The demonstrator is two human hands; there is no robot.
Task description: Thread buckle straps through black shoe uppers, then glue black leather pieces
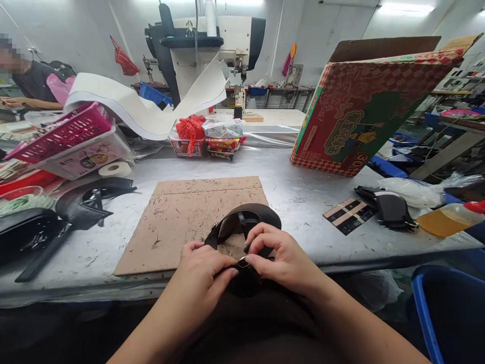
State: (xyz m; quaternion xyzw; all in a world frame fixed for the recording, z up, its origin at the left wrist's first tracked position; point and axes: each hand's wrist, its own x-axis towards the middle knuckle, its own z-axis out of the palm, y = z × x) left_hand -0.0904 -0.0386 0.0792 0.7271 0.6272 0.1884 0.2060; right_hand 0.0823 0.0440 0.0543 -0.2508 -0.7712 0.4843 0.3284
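Near the front edge of the table, a curved black leather piece point(261, 211) with narrow straps arches over a sheet of brown cardboard point(182, 217). A small shiny metal ring point(242, 261) sits at the strap end between my hands. My left hand point(206, 270) pinches the strap beside the ring from the left, thumb and forefinger closed. From the right, my right hand point(278, 255) grips the ring and strap end with thumb and bent fingers. The lower part of the leather piece merges with dark clothing, so its full shape is hidden.
Black leather parts point(81, 207) lie at left by a pink basket point(64, 132). A red carton point(364, 111) stands at right, near a bottle of amber liquid point(443, 220). A sewing machine point(212, 55) is behind. Another person point(32, 81) sits far left.
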